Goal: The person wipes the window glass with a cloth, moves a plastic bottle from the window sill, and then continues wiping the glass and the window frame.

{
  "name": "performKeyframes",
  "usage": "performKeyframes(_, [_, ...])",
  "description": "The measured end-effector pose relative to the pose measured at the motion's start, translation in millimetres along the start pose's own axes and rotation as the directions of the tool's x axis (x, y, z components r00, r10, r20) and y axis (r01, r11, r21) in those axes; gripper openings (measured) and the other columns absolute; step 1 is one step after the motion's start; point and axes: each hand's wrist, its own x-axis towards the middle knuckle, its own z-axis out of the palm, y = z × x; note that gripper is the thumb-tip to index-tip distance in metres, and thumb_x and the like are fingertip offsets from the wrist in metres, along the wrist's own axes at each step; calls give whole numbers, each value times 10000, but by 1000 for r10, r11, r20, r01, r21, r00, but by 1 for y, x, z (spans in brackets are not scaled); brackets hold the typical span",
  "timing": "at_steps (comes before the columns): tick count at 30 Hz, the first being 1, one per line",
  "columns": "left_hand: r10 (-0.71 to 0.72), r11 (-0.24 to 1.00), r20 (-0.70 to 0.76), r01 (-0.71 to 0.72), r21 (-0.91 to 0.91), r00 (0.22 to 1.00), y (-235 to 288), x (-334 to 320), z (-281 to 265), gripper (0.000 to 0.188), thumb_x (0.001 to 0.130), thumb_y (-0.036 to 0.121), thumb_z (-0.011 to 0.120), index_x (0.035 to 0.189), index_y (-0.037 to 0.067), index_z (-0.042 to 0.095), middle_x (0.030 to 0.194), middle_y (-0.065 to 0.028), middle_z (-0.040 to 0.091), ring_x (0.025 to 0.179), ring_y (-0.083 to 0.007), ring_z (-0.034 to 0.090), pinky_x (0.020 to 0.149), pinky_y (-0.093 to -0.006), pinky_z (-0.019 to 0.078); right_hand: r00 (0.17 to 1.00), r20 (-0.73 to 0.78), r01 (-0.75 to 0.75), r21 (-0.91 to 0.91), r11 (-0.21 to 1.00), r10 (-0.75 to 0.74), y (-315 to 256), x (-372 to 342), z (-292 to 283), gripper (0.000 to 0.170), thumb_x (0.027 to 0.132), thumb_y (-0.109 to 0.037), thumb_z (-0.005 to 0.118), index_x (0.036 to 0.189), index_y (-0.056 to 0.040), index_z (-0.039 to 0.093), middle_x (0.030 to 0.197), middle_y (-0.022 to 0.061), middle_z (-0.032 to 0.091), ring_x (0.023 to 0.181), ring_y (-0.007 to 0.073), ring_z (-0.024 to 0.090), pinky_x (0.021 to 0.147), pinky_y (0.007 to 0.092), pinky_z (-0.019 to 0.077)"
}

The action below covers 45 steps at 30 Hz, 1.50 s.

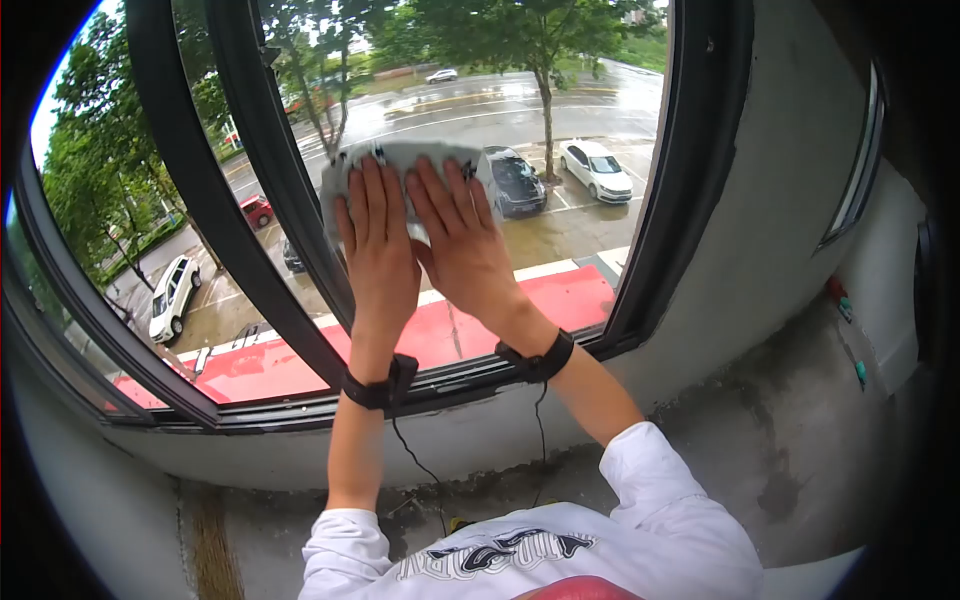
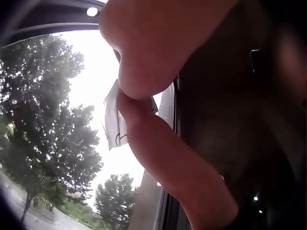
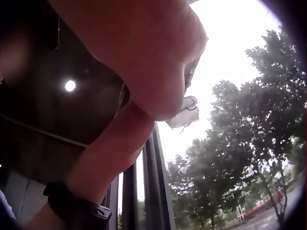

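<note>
Both hands lie side by side on a pale cloth with dark marks (image 1: 400,152), pressing it to the window glass (image 1: 590,235). The left hand (image 1: 382,250) has its fingers straight and pointing up. Close beside it, the right hand (image 1: 462,245) also lies with straight fingers, the thumbs near each other. A corner of the cloth (image 2: 114,120) shows past the left hand (image 2: 153,48) in the left wrist view. In the right wrist view the cloth (image 3: 184,115) sticks out beyond the right hand (image 3: 148,62). The fingertips are hidden in both wrist views.
Dark window frame bars (image 1: 290,170) stand left of the hands, and another frame side (image 1: 690,180) is at the right. Below runs the sill (image 1: 450,385). A grey wall (image 1: 790,150) continues to the right. Parked cars (image 1: 597,170) and trees are outside. Thin cables hang from both wrist bands.
</note>
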Motion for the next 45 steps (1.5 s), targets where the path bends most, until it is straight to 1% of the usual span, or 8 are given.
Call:
performKeyframes(5, [-144,981,244,170,-89,959,46,-126,48,654,936,55,528,1541,-118,350,1620,-318,316,1536,-488,241,1252,-616,146,978,152,-135,-63,989,143,-14,-131,35,711,941,-314,631,1573,-65,421,1645,120,386,1514,338,335,1243,489,245])
performKeyframes(8, [-90,983,264,129,-132,960,68,-134,63,636,950,61,516,1538,-122,356,1610,-319,336,1524,-496,262,1250,-614,148,924,339,-150,-109,983,179,1,-161,29,738,941,-238,564,1595,21,342,1668,228,298,1542,445,256,1253,555,222])
performKeyframes(20, [199,932,129,-147,-331,972,169,-10,91,681,903,-13,518,1569,-45,379,1667,-207,321,1566,-366,266,1262,-563,174,937,124,-307,-156,939,327,110,-126,-68,756,951,-196,563,1603,55,272,1669,278,238,1561,457,200,1264,546,226])
performKeyframes(31, [193,938,326,-76,-339,925,166,-80,104,696,913,64,518,1579,-51,351,1666,-236,304,1564,-399,251,1249,-576,193,920,244,-281,-135,950,307,103,-177,-53,736,904,-117,586,1571,68,337,1659,268,274,1540,480,234,1252,551,257])
performKeyframes(39, [221,918,-249,-287,-274,943,113,131,39,671,965,88,517,1596,-31,322,1690,-243,237,1570,-424,210,1259,-574,155,983,-142,94,-153,984,-116,135,52,-109,699,907,-139,557,1560,39,377,1666,236,286,1527,474,262,1231,562,278])
performKeyframes(40, [211,922,-248,-276,-270,945,108,142,34,671,965,88,517,1596,-31,322,1690,-243,237,1570,-424,210,1259,-574,155,983,-135,104,-147,984,-124,130,66,-115,699,907,-139,557,1560,39,377,1666,236,286,1527,474,262,1231,562,278])
performKeyframes(42, [253,923,-296,-322,-212,921,98,151,28,684,954,72,511,1602,-25,312,1692,-239,235,1571,-426,199,1261,-573,153,989,-53,118,-312,943,-141,121,82,-119,710,944,-115,536,1588,62,294,1661,270,264,1563,471,144,1287,551,97])
performKeyframes(45, [162,943,-214,-215,-253,963,101,108,36,704,939,66,513,1603,-32,304,1693,-245,224,1574,-428,189,1258,-582,157,985,-134,80,-178,981,-105,113,46,-88,704,910,-155,563,1563,35,377,1670,235,276,1533,473,248,1241,567,252])
